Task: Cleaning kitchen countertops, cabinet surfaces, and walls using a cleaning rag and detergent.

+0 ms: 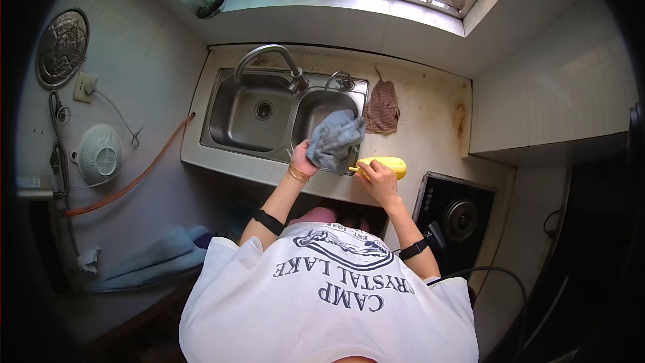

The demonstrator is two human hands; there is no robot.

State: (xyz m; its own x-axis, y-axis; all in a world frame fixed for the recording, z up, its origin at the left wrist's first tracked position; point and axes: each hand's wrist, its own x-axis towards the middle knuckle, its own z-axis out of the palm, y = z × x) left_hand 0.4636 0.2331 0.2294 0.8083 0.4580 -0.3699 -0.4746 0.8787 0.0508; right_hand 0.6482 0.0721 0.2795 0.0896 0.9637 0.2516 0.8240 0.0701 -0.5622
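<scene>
A crumpled blue-grey cloth [333, 142] is held in my left hand [303, 159] over the front of the right basin [317, 106] of a stainless steel double sink. Just to the right, my right hand [378, 180] grips a yellow plastic bottle [395, 165] lying on its side in the air or on the counter; which one I cannot tell. Its narrow tip points left, close to the cloth. Beside the sink a brown striped cloth [383, 110] lies on the counter [428, 111].
A curved faucet [267, 49] arches over the left basin [247, 106], with a small tap [344, 80] behind the right one. At the right stands a black cooktop [453, 219]. An orange hose [146, 174] hangs along the left wall near a white plastic strainer [101, 154].
</scene>
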